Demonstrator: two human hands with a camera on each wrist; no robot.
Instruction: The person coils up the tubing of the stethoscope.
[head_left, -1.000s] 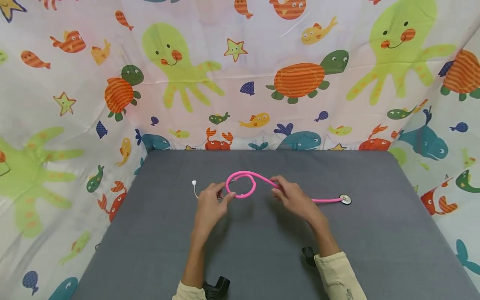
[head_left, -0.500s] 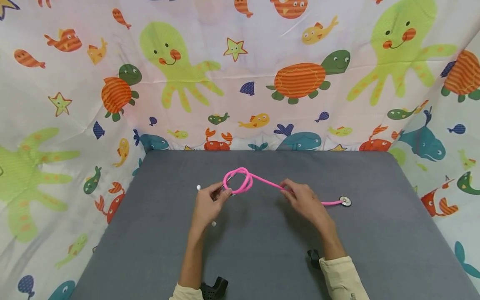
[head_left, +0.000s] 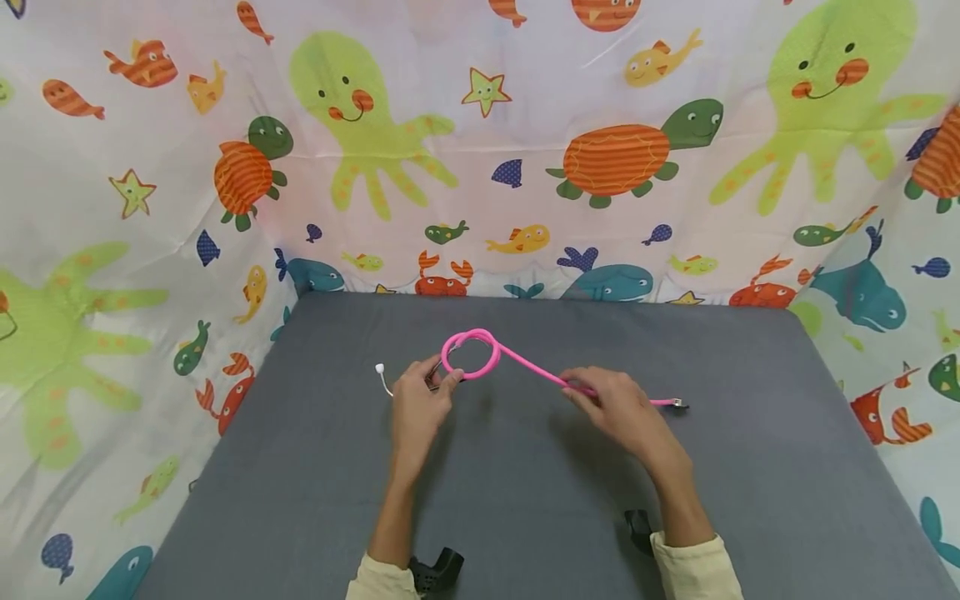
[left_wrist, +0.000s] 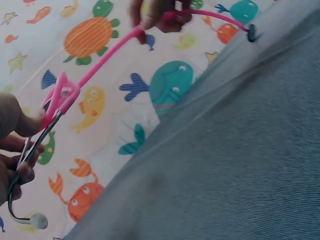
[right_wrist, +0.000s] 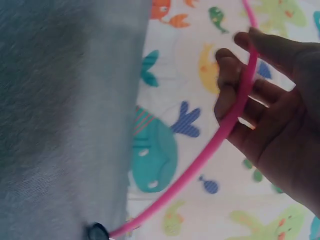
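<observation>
A pink stethoscope [head_left: 528,365] is held up over the grey table by both hands. My left hand [head_left: 422,408] grips its metal ear tubes [left_wrist: 35,146] together with the base of the pink tubing, which is wound into a loop [head_left: 496,357] beside the thumb. One white eartip [head_left: 379,368] sticks out past that hand. My right hand [head_left: 618,408] pinches the tubing farther along, between thumb and fingers, as the right wrist view shows. From there the tube runs on to the chest piece [head_left: 679,404], seen edge-on at the right.
The grey cloth-covered table [head_left: 525,517] spreads beneath both hands. A curtain printed with sea animals [head_left: 480,192] stands behind it and along both sides. Black wrist devices [head_left: 437,572] are worn at both wrists.
My right hand has slid right along the tubing, drawing the stretch between the hands straighter. The coil has become smaller and rounder, and the chest piece has turned from face-up to edge-on.
</observation>
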